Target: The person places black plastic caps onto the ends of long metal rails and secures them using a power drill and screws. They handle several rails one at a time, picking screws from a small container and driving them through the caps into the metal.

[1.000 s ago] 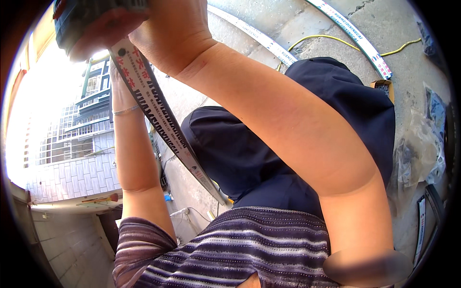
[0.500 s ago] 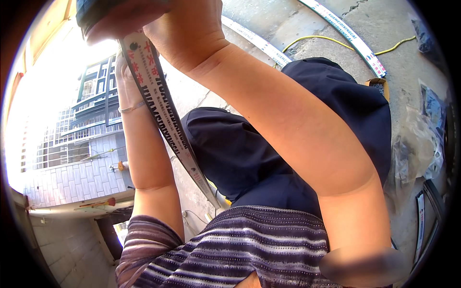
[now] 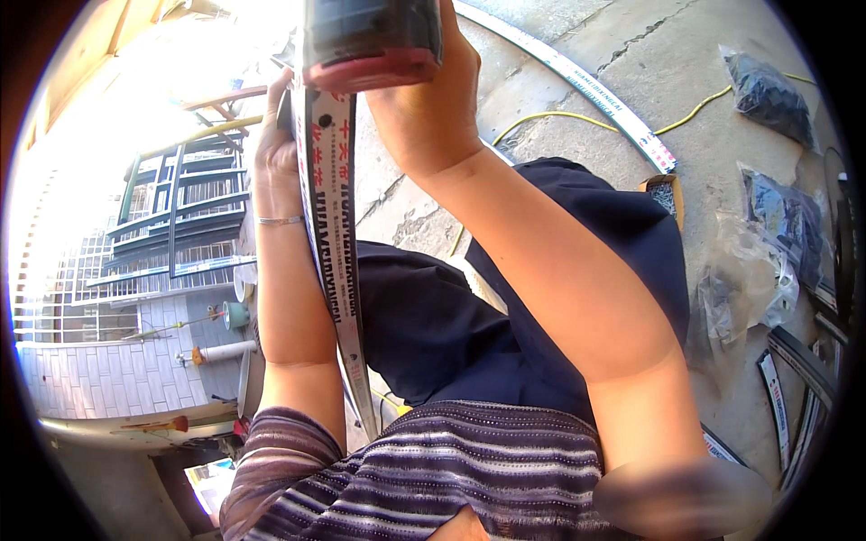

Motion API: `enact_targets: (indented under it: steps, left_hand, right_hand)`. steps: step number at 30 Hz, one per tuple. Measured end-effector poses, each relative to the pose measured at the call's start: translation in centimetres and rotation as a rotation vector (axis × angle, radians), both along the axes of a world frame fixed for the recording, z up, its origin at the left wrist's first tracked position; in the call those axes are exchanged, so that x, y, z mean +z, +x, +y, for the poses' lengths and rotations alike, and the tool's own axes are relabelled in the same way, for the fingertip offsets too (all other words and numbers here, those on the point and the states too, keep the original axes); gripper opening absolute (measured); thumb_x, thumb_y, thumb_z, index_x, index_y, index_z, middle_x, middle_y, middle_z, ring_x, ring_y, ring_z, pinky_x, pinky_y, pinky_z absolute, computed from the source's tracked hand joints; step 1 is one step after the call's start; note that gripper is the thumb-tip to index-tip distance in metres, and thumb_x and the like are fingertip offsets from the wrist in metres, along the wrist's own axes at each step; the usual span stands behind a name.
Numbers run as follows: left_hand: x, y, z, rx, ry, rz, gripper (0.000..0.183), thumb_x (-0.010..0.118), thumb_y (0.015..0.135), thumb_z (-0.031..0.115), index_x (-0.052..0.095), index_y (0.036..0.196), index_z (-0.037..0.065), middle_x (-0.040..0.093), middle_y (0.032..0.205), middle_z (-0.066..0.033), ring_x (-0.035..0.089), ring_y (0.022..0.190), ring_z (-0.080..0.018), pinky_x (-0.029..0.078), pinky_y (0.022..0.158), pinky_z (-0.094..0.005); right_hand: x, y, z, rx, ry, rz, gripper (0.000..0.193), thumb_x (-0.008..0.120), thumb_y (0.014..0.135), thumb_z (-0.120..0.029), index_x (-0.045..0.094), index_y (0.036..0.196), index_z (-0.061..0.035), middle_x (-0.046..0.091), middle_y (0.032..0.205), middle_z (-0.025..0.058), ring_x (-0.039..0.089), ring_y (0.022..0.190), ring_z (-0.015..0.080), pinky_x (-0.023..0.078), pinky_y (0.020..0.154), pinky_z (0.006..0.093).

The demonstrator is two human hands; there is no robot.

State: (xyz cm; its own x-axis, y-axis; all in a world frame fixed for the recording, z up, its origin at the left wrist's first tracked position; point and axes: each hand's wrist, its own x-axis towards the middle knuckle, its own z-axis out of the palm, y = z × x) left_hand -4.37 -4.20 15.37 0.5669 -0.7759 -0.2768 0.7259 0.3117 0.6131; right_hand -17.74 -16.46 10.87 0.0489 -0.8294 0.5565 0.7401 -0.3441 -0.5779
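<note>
A long metal profile strip covered in white printed film runs from the top of the view down toward my lap, left of my knees. My left hand grips its far part from the left side, the fingertips partly lost in glare. My right hand is closed on a cordless drill, whose dark, red-edged battery end faces me above the strip. The drill's front and most of the right fingers are hidden or out of view.
Another film-covered strip lies on the concrete beside a yellow cable. A small box of screws sits past my right knee. Plastic bags and dark profiles lie at right. A dark frame stands at left.
My hands, the drill and the profile strip have shifted right in the view. The strip now points more straight ahead, and more of the left hand shows.
</note>
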Motion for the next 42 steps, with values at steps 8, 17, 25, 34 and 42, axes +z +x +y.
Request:
enact_targets:
  steps: [8,17,25,34,42]
  left_hand:
    - [-1.5,-1.5,-2.5,0.053,0.059,0.132,0.025,0.066,0.086,0.011,0.060,0.098,-0.010,0.066,0.093,-0.0279,0.070,0.076,-0.0361,0.064,0.057,-0.0469]
    - [-3.0,-6.0,-2.8,0.156,0.127,0.125,0.022,0.074,0.080,0.014,0.057,0.084,0.001,0.067,0.078,-0.0155,0.070,0.070,-0.0248,0.062,0.062,-0.0443]
    - [-4.7,-8.2,-2.5,0.271,0.157,0.009,0.021,0.073,0.082,0.015,0.055,0.086,0.004,0.065,0.077,-0.0145,0.070,0.071,-0.0237,0.063,0.062,-0.0369]
    - [-5.3,-9.7,-2.7,0.214,0.117,0.010,0.024,0.073,0.083,0.020,0.057,0.087,0.001,0.065,0.076,-0.0156,0.067,0.068,-0.0257,0.062,0.062,-0.0392]
    - [-5.5,-10.2,-2.6,0.240,0.138,0.003,0.026,0.073,0.082,0.021,0.058,0.087,0.001,0.065,0.077,-0.0160,0.067,0.068,-0.0251,0.062,0.062,-0.0382]
  right_hand:
    - [-3.8,-1.6,-3.8,-0.152,-0.154,0.175,0.037,0.072,0.075,-0.012,0.056,0.107,-0.0057,0.065,0.084,0.0152,0.062,0.075,0.0378,0.049,0.066,0.0440]
    - [-8.3,-21.2,-6.0,-0.520,-1.068,1.751,0.024,0.053,0.090,-0.016,0.064,0.111,-0.0079,0.063,0.112,0.0115,0.059,0.109,0.0254,0.048,0.093,0.0369]
    - [-7.5,-28.2,-3.3,0.093,-0.698,0.855,0.036,0.072,0.064,-0.009,0.069,0.099,-0.0019,0.058,0.064,0.0029,0.058,0.054,0.0188,0.042,0.053,0.0304]
    - [-6.6,-29.1,-3.7,0.145,-0.786,0.952,0.036,0.068,0.063,-0.010,0.070,0.099,-0.0039,0.057,0.063,0.0034,0.058,0.054,0.0200,0.042,0.053,0.0307]
    - [-6.3,-28.5,-3.7,0.181,-0.770,0.972,0.038,0.069,0.062,-0.010,0.070,0.100,-0.0039,0.055,0.061,0.0034,0.056,0.053,0.0196,0.040,0.052,0.0306]
